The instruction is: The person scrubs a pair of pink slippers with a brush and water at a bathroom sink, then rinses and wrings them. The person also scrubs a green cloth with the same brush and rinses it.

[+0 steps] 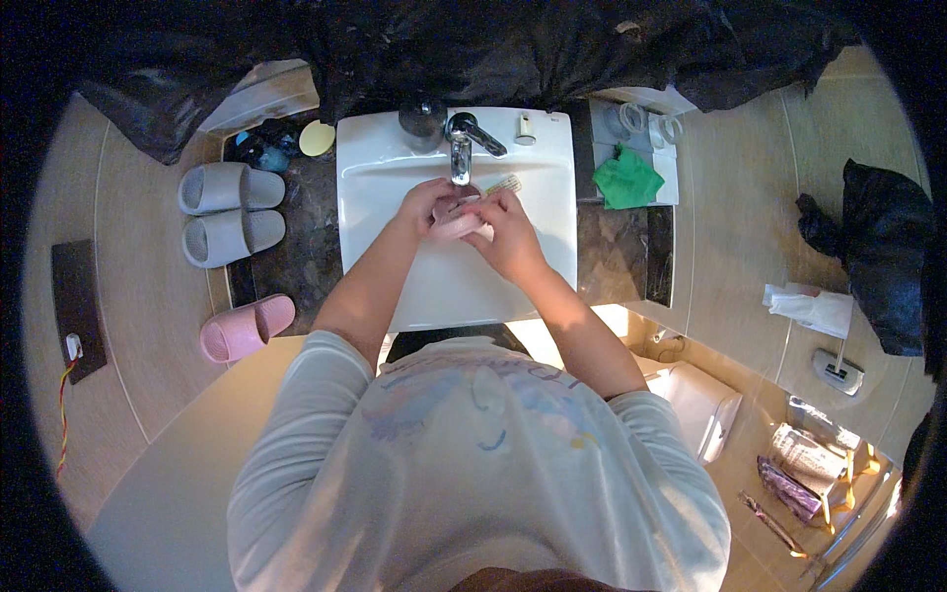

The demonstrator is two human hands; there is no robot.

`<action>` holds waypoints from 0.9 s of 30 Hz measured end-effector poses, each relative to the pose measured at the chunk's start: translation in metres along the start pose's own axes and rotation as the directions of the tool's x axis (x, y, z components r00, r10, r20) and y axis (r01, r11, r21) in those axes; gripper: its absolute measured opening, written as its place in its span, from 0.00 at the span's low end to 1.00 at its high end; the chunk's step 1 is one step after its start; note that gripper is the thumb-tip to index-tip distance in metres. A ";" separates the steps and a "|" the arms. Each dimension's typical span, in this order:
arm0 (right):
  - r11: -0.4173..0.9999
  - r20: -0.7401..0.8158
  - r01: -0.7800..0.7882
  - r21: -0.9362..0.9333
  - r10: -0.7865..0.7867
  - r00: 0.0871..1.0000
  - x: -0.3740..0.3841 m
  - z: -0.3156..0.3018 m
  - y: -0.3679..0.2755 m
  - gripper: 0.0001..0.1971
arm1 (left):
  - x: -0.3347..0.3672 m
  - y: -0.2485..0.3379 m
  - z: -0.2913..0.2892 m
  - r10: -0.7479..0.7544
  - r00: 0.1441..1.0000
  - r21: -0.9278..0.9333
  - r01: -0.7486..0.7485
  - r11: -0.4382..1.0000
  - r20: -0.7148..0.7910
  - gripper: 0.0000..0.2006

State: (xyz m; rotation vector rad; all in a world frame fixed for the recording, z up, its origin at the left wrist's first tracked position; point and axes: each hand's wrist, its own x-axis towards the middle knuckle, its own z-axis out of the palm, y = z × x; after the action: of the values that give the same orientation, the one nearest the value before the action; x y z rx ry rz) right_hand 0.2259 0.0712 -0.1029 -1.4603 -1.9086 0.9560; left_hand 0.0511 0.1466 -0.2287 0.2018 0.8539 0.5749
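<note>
Both hands are over the white sink (pixel 395 286), just below the chrome faucet (pixel 461 163). My left hand (pixel 422 205) is closed on the left side of a pink slide slipper (pixel 456 227). From the other side my right hand (pixel 505 232) grips the same slipper, fingers bent over its upper part. The slipper is tilted and partly covered by my fingers. Right behind my right hand's fingers lies a small pale green and white item (pixel 507 185); its kind, and whether the hand touches it, I cannot tell. A matching pink slipper (pixel 237 335) rests at the counter's left front.
Two grey slippers (pixel 212 237) lie on the dark counter at left, near a round yellow lid (pixel 317 138). A dark round container (pixel 422 125) stands behind the sink's left rim. At right, a green cloth (pixel 628 180) lies over a pale surface. Black plastic sheeting (pixel 552 49) hangs behind.
</note>
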 end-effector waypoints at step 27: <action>0.846 0.128 -0.512 0.148 0.497 0.859 0.024 0.046 0.095 0.34 | 0.009 -0.004 -0.033 0.103 0.970 0.744 -0.235 0.626 0.220 0.26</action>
State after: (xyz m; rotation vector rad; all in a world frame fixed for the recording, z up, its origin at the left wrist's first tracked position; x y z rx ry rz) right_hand 0.2389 0.0997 -0.2058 -1.8805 -1.4600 1.4040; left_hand 0.0322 0.1462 -0.2576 1.1215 0.8875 0.3248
